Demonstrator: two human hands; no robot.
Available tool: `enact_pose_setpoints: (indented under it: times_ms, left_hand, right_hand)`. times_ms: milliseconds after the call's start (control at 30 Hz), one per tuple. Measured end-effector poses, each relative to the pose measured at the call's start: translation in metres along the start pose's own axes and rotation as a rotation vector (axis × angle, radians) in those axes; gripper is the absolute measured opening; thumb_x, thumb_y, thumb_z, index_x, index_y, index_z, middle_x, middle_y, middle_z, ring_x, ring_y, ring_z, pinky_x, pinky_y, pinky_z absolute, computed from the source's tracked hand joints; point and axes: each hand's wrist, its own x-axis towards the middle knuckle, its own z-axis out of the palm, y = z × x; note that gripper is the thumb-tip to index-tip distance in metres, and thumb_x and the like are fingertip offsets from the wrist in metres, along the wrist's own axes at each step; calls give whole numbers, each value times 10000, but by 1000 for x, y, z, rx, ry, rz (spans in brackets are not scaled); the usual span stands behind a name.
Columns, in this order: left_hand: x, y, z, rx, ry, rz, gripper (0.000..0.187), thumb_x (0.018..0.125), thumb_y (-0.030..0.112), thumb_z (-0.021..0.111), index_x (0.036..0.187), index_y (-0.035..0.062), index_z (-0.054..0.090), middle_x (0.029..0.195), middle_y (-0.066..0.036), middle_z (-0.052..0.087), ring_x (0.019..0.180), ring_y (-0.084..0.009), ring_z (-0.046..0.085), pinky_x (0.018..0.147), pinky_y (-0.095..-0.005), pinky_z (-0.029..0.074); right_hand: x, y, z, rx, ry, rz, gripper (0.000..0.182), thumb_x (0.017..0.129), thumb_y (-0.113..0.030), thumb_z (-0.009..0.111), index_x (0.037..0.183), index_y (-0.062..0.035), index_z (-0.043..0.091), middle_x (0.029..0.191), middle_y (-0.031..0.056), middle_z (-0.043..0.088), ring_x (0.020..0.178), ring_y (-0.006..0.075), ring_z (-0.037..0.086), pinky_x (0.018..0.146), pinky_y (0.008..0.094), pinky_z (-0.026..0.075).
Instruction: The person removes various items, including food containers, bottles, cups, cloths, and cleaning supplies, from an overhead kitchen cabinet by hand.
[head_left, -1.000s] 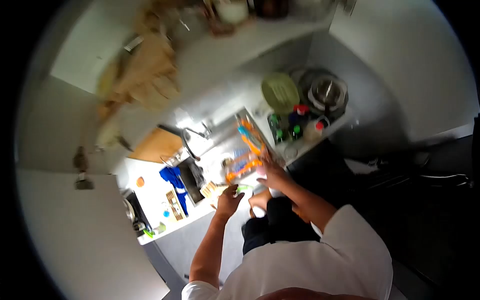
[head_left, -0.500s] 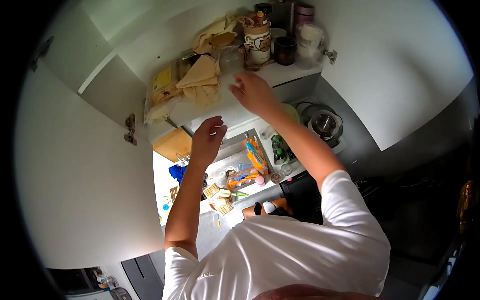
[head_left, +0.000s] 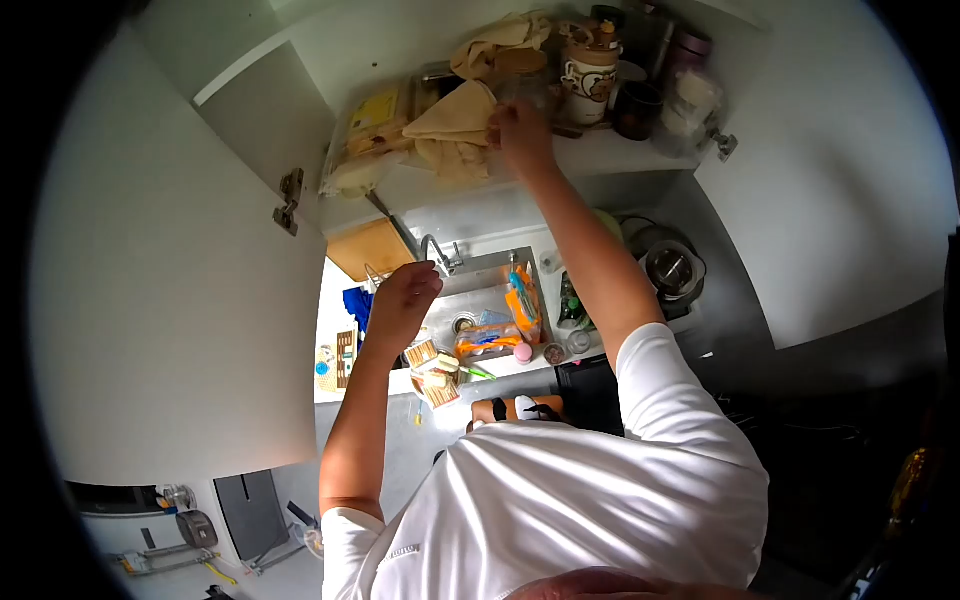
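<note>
My right hand [head_left: 522, 137] is up at the shelf of an open wall cabinet. Its fingers are curled at the right edge of a folded beige cloth [head_left: 455, 112]; whether they grip it is hidden. A clear jar with a tan lid [head_left: 520, 64] stands just behind that hand. Lower down, my left hand [head_left: 405, 297] hangs in the air in front of the sink, fingers loosely bent and holding nothing. Just beyond its fingertips rises the tap [head_left: 434, 246]. More crumpled beige cloth [head_left: 500, 45] lies deeper on the shelf.
Open cabinet doors flank me, left [head_left: 170, 300] and right [head_left: 835, 190]. A bear-print canister [head_left: 587, 85] and a dark cup [head_left: 636, 110] share the shelf. Below, orange-edged packages [head_left: 490, 342] lie by the sink [head_left: 462, 300], and a pot [head_left: 672, 270] stands right.
My right hand has moved in to the shelf, at the beige cloth's edge. My left hand is slightly lower in view. The camera view has shifted, bringing the tap into sight.
</note>
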Motion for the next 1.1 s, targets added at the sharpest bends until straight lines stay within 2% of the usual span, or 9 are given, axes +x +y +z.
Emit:
enact_pose_setpoints:
  times_ms: [133,367,500,567,700,833,967,1033,1100]
  left_hand:
    - [-1,-4,0,-11,-11,12,356,980,179,724,1271,-11,644,1087,-116,752,978,-168,723,882,-309,571]
    - [41,44,10,334,43,133,457,928,220,781,1300,-2,636,1120,-166,733,981,-240,730,877,-359,584]
    - [133,92,5,810,356,630,776,828,234,857,1467,6,480,1254,-242,651,1191,-386,634,1010,-465,522]
    - [179,123,7,918,346,660,915,779,247,888,1520,22,401,1292,-242,640,1240,-407,608,1055,-479,489]
    - [255,139,17,1173,280,614,999,747,270,890,1554,38,346,1295,-220,648,1226,-390,618,1034,-483,497]
    - [295,170,16,1281,-29,296,763,758,272,837,1402,2,528,1290,-219,647,1203,-351,616,1003,-479,509]
    - [326,209,-8,896,-226,-9,442,871,320,724,1159,-14,702,1142,-195,716,1008,-320,689,902,-445,533]
    - [357,186,-17,893,-246,176,452,900,338,696,1182,-15,695,1115,-187,724,943,-303,691,851,-443,538]
    - [381,157,-10,878,-240,364,464,928,355,667,1205,-16,688,1089,-178,733,878,-287,694,800,-440,543]
  right_hand:
    - [-19,1,-12,-263,-11,-193,170,1071,-138,542,1127,0,623,873,74,700,621,137,655,574,291,524]
    - [-28,-3,-30,-219,-32,-152,184,1058,-165,570,1099,1,639,892,100,729,613,159,681,581,315,539]
    - [-20,-6,-36,-194,-70,-108,137,1036,-100,561,1047,15,634,870,97,714,589,162,663,571,325,538]
    - [-17,-5,-36,-193,-47,-110,123,1026,-76,558,1022,19,636,860,97,707,584,168,660,568,329,539]
    - [-11,1,-37,-284,-56,-181,120,1003,-63,568,955,15,647,830,141,683,582,217,673,583,361,546]
    - [-7,11,-44,-249,-41,-144,188,998,-161,593,1030,7,673,920,235,691,865,421,687,790,493,538]
    - [-1,27,-50,-293,26,-363,163,998,-148,577,1015,-10,663,902,215,689,908,395,685,783,485,534]
    - [-5,20,-54,-280,17,-380,149,1000,-138,571,995,-14,652,885,202,688,877,371,694,760,472,537]
    - [-8,11,-56,-344,-54,-237,164,1058,-107,494,1096,-9,619,906,76,693,634,147,656,583,319,533]
